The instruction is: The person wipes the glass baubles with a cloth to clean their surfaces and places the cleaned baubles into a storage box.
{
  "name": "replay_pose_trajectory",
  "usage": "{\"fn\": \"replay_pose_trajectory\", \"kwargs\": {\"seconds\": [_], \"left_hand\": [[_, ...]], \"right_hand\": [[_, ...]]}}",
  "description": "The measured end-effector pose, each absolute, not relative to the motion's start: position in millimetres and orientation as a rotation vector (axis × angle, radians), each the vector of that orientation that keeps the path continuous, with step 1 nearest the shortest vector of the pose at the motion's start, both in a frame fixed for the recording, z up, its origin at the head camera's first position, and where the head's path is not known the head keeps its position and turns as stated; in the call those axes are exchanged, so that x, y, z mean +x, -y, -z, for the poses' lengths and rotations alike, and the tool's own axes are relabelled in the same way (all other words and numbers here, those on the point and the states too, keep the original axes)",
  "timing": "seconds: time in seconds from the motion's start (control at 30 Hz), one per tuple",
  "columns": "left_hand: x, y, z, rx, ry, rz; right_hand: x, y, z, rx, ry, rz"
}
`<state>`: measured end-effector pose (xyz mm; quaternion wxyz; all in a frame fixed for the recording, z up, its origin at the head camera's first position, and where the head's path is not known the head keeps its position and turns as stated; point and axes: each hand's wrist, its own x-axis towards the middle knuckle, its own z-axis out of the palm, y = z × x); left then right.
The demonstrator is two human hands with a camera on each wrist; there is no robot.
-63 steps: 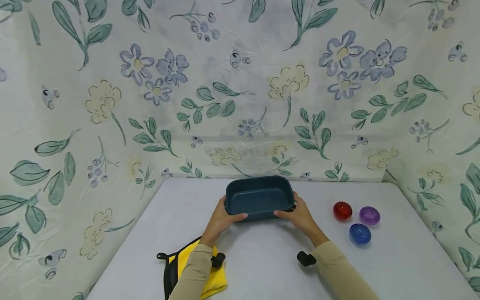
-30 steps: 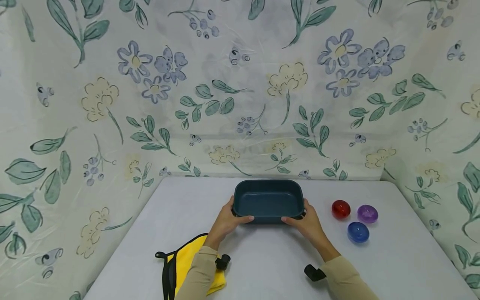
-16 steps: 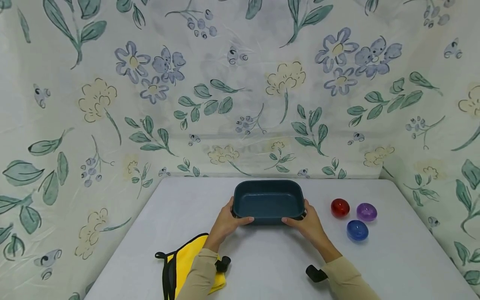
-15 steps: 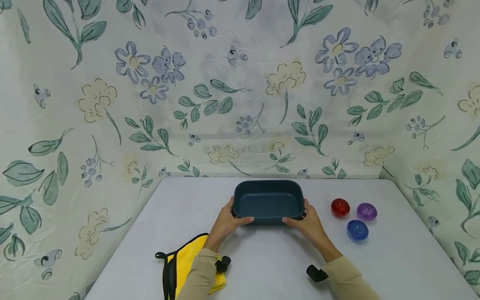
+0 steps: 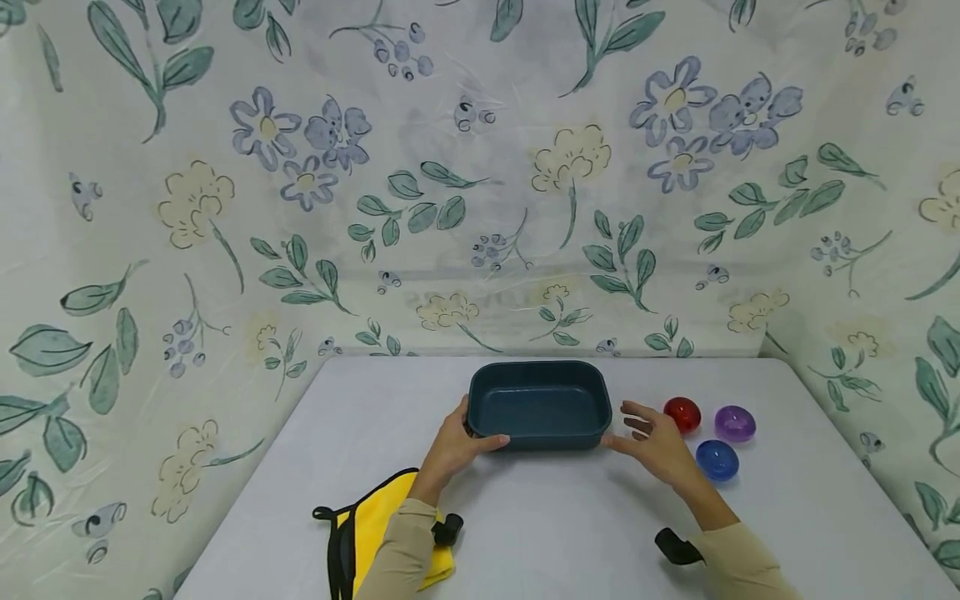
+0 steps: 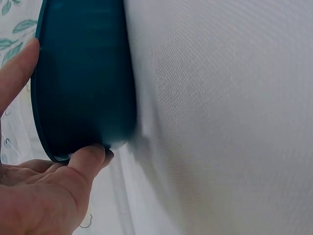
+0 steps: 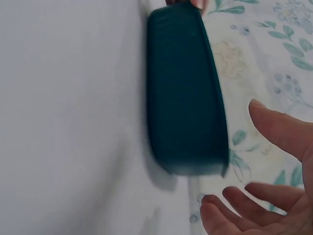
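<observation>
**Your left hand grips the dish while your right hand holds nothing beside it**

You have the dark blue-green dish by its left end. Your left fingers curl round that end and your left thumb presses against the near side, so the dish's corner fills the space between them. The dish stands upright, hollow side up, on the counter, stretching from your left fingers across toward your right ones.

Your right fingers have hold of nothing. They are loosely bent and well apart from the right thumb, and the right wrist view shows a gap between them and the dish's right end.

Three glossy, rounded pieces lie to the right of your right fingers. The red piece is closest to your knuckles; whether they touch it, I cannot tell. The purple piece lies farther right, and the blue piece sits nearer you than either, just beside your hand.

Nearer you than your left fingers, a yellow cloth with black trim lies partly hidden by your left sleeve. Beyond your fingers, a sheet printed with flowers and leaves rises behind the counter.
</observation>
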<state>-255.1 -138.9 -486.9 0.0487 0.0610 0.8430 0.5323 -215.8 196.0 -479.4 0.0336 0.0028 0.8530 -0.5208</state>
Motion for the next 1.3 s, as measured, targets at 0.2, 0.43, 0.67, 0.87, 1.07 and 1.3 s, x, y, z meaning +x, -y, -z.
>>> {"fn": "replay_pose_trajectory", "kwargs": {"seconds": [0.2, 0.43, 0.67, 0.87, 1.07, 1.3], "left_hand": [[-256.2, 135.8, 486.3, 0.173, -2.567, -1.625], [-259.5, 132.8, 485.9, 0.179, -2.542, -1.661], [-261.7, 130.4, 485.3, 0.171, -2.543, -1.666], [-263.1, 128.9, 485.2, 0.179, -2.538, -1.673], [-264.8, 129.1, 483.7, 0.159, -2.541, -1.652], [-262.9, 128.9, 482.6, 0.141, -2.549, -1.625]], "right_hand": [[-201.1, -239.7, 466.3, -0.103, -2.760, 1.554], [-187.7, -287.6, 461.6, -0.062, -2.858, 1.468], [-181.3, -322.6, 473.8, 0.006, -2.925, 1.399], [-179.5, -335.7, 486.8, 0.085, -2.870, 1.324], [-181.0, -339.3, 493.5, 0.160, -2.774, 1.334], [-184.0, -340.4, 499.4, 0.232, -2.666, 1.333]]}}
